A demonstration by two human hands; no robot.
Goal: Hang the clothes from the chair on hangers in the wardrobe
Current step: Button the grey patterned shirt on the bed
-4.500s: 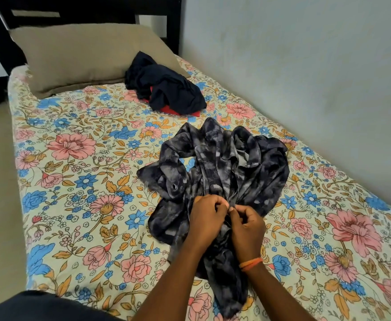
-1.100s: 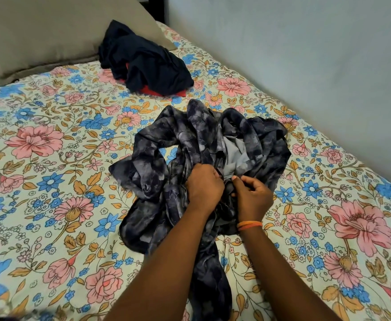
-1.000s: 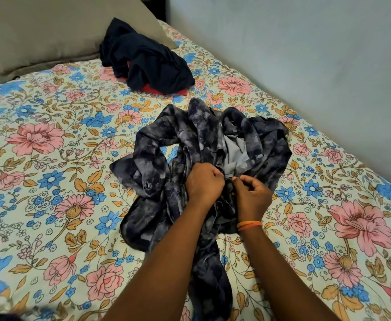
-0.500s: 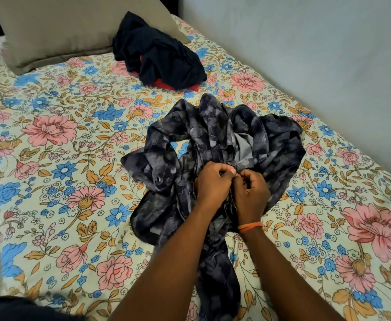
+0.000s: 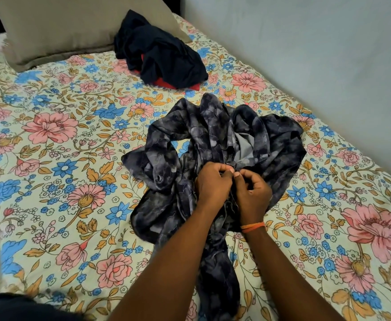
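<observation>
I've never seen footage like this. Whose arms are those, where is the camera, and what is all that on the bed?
There is no machine here: a person wears a camera on the head, looking down at their own two bare hands. The left hand and the right hand, which has an orange band at the wrist, both pinch the crumpled dark patterned shirt at its middle. It lies on a bed with a floral sheet. Farther back sit a navy garment on top of something red, and a beige pillow. No hanger or wardrobe is in view.
</observation>
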